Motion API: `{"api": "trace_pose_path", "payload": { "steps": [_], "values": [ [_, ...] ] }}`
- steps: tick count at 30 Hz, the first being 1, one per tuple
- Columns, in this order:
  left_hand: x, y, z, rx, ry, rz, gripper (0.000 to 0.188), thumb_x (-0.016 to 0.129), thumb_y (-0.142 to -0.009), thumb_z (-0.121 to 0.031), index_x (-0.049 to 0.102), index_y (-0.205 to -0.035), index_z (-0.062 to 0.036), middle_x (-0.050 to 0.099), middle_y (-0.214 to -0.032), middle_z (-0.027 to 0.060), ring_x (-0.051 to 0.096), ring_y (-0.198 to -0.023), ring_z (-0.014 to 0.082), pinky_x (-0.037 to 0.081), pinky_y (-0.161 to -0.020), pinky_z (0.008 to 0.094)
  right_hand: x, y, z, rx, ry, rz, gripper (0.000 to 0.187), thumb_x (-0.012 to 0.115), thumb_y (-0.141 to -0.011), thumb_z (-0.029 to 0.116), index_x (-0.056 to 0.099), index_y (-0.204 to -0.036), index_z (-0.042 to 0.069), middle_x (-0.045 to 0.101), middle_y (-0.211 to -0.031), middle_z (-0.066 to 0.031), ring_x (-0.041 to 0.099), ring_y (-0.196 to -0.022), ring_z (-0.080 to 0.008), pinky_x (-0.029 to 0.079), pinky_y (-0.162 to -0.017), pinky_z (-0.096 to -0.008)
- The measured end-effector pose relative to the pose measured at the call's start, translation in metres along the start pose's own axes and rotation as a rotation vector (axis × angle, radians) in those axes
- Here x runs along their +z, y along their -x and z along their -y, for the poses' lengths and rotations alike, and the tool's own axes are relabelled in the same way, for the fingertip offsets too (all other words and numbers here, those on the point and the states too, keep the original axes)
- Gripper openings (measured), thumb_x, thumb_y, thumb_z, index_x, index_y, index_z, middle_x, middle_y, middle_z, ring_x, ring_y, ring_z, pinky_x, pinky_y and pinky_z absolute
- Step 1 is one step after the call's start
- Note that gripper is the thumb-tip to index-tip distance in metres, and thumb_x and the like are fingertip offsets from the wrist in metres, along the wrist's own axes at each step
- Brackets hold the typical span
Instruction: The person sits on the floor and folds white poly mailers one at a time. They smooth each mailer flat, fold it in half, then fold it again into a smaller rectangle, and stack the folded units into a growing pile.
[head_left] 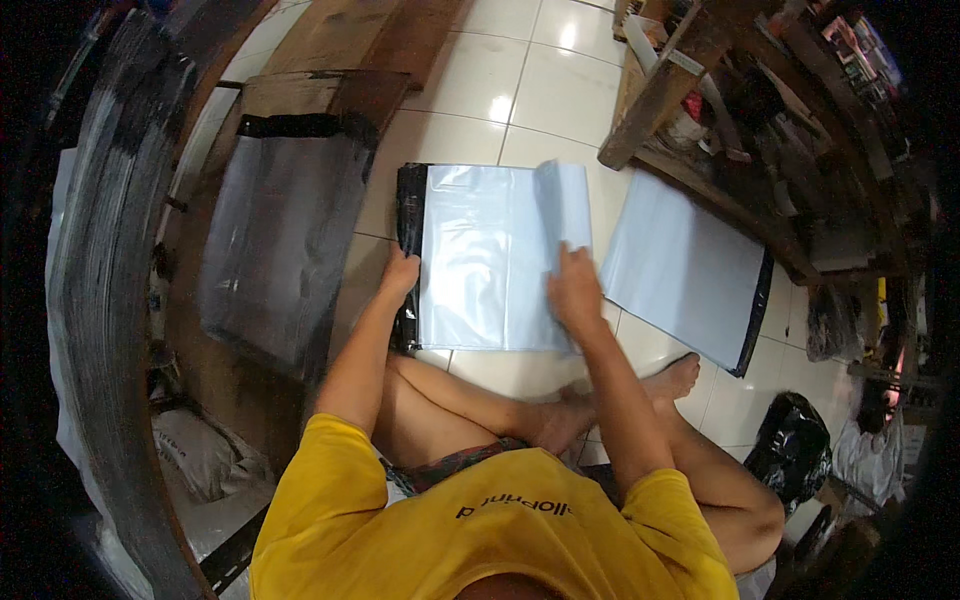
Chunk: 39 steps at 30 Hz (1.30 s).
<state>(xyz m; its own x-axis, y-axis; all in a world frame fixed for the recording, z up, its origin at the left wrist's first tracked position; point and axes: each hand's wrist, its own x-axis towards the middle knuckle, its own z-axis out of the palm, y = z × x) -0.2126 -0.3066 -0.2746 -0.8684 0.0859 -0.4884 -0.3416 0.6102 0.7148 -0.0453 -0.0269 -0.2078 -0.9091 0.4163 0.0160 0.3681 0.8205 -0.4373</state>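
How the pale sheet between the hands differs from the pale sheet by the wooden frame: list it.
The middle sheet has its black band on the left; the right-hand sheet has its on the right.
The middle sheet lies fairly square in view; the right-hand sheet lies slanted.
The middle sheet has both hands at it; the right-hand sheet has none.
Both lie on the tiled floor.

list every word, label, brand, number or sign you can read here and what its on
Yellow shirt: dark lettering across it, partly broken up by folds; wording not copied here.
Pale sack at lower left: dark print, too small and blurred to read.
Middle white plastic sheet: no print that I can make out.
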Motion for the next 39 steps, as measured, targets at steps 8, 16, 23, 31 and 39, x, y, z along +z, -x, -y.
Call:
{"api": "trace_pose_path", "payload": {
  "steps": [8,16,23,31,39],
  "values": [
    [-0.021,0.019,-0.002,-0.066,0.19,0.183,0.048,0.063,-0.083,-0.022,0.059,-0.123,0.0033,0.067,-0.104,0.0148,0.065,-0.091,0.0261,0.053,-0.082,0.0384,0.015,-0.017,-0.039,0.189,-0.052,-0.145,0.049,0.061,-0.088,0.02,0.055,-0.13,-0.004,0.054,-0.128,-0.0265,0.054,-0.117,-0.0412,0.048,-0.097,-0.0504],
    [-0.003,0.056,-0.031,-0.142,0.293,0.005,0.039,0.063,-0.088,-0.025,0.064,-0.117,0.0023,0.068,-0.098,0.0114,0.064,-0.086,0.0229,0.051,-0.08,0.0373,0.011,-0.051,-0.076,0.458,-0.241,0.413,0.06,0.067,-0.081,0.028,0.051,-0.125,-0.009,0.065,-0.117,-0.0339,0.064,-0.112,-0.0446,0.051,-0.099,-0.0462],
    [0.014,0.089,-0.05,-0.283,0.693,0.172,0.029,0.06,-0.093,-0.018,0.062,-0.114,0.0019,0.069,-0.094,0.0119,0.067,-0.077,0.0245,0.056,-0.069,0.0414,-0.01,-0.036,-0.023,0.143,-0.106,-0.055,0.039,0.065,-0.08,0.017,0.055,-0.111,-0.004,0.061,-0.109,-0.0263,0.06,-0.104,-0.0451,0.051,-0.088,-0.0519],
    [0.043,0.086,-0.014,-0.296,0.943,0.279,0.034,0.057,-0.097,-0.019,0.06,-0.12,0.0045,0.07,-0.107,0.0152,0.07,-0.091,0.0282,0.058,-0.082,0.0427,0.051,0.014,0.052,-0.213,0.176,0.179,0.07,0.078,-0.079,0.028,0.051,-0.14,0.008,0.05,-0.13,-0.02,0.045,-0.124,-0.0361,0.039,-0.099,-0.0521],
    [0.054,0.085,-0.009,-0.165,0.837,0.219,0.051,0.054,-0.102,-0.03,0.043,-0.143,-0.0018,0.061,-0.129,0.0154,0.063,-0.114,0.0285,0.051,-0.099,0.0445,0.037,-0.026,-0.018,0.232,-0.107,0.296,0.112,0.079,-0.075,0.053,0.026,-0.152,-0.007,0.051,-0.137,-0.0322,0.051,-0.126,-0.0471,0.045,-0.105,-0.0498]
  ]
}}
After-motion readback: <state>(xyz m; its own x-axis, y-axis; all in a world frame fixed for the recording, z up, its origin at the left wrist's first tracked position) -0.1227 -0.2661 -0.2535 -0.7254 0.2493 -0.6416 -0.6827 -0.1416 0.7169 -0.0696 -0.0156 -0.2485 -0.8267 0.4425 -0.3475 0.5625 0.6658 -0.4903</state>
